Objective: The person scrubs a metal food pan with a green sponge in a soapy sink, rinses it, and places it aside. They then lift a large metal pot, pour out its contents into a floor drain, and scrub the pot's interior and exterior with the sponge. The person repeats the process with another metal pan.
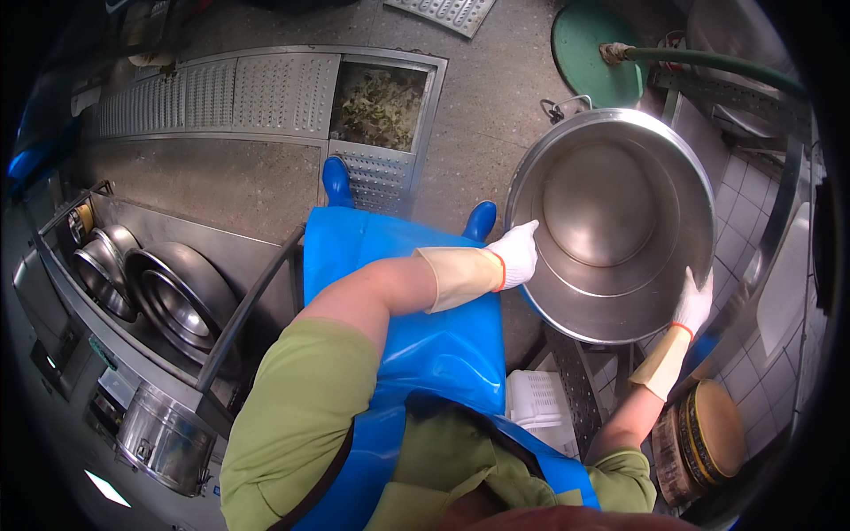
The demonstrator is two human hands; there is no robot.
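A large, deep stainless steel pot (601, 199) stands tilted on my right, its open mouth towards me and its inside bare. My left hand (518, 257), in a white knit glove over a cream rubber cuff, reaches across my body and grips the rim on the left side. My right hand (694, 302), gloved the same way, holds the lower right rim with a digit inside the wall. A wire handle (574, 101) hangs at the pot's upper edge. What lies under the pot is hidden. A blue waterproof apron (425, 332) covers my front.
Perforated metal drain covers (285, 93) cross the floor; an open drain section (380, 106) holds food scraps. A green hose (717, 65) runs above right. Steel bowls (179, 299) sit left in a sink. White plastic baskets (538, 398) and round wooden pieces (717, 428) are lower right.
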